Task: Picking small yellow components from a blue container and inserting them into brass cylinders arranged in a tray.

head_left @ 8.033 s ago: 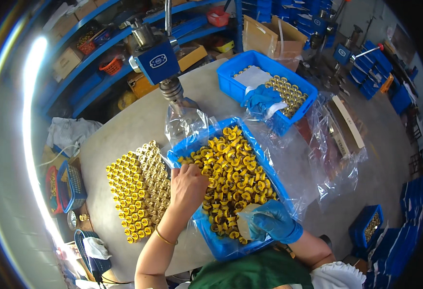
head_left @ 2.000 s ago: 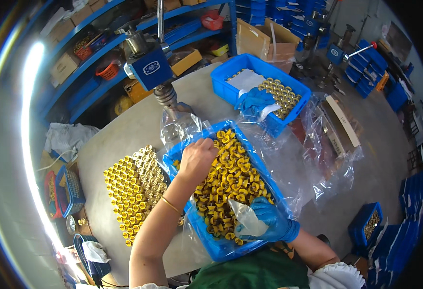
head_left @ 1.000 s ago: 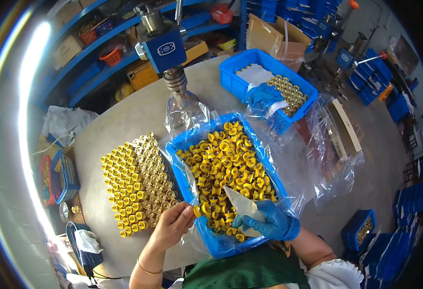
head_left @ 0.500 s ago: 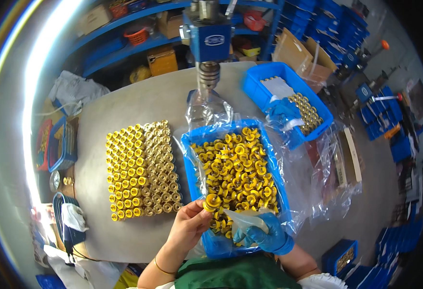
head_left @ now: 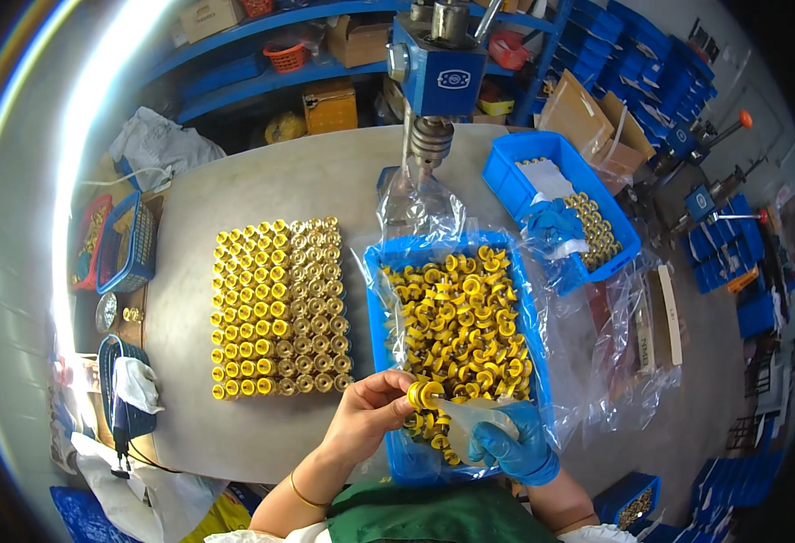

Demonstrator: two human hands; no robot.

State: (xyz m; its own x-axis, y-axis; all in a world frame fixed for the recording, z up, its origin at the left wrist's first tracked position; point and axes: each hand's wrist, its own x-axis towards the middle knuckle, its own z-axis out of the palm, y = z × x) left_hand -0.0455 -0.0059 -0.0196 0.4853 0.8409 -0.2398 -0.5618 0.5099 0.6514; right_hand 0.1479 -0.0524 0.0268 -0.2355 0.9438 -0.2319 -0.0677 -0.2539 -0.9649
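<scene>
My left hand (head_left: pixel 368 418), bare with a bracelet on the wrist, pinches a round yellow knob-like part (head_left: pixel 421 395) with a short pin. My right hand (head_left: pixel 522 448), in a blue glove, grips a translucent tapered pouch (head_left: pixel 472 425); its narrow tip points at the yellow part, at or close to the pin. Whether they touch I cannot tell. Both hands are over the near end of a blue bin (head_left: pixel 378 326), which is lined with clear plastic and heaped with similar yellow parts (head_left: pixel 461 317).
Left of the bin, brass fittings (head_left: pixel 318 308) stand in rows, those on the left topped with yellow parts (head_left: pixel 253 308). A drill press (head_left: pixel 438 81) rises behind the bin. Another blue bin (head_left: pixel 628 231) with fittings and a blue glove sits far right. Loose plastic film (head_left: pixel 610 362) lies on the right.
The head view has shifted, so the whole scene sits differently. The yellow part has tilted, its pin side turning toward the pouch tip. Both hands keep their holds.
</scene>
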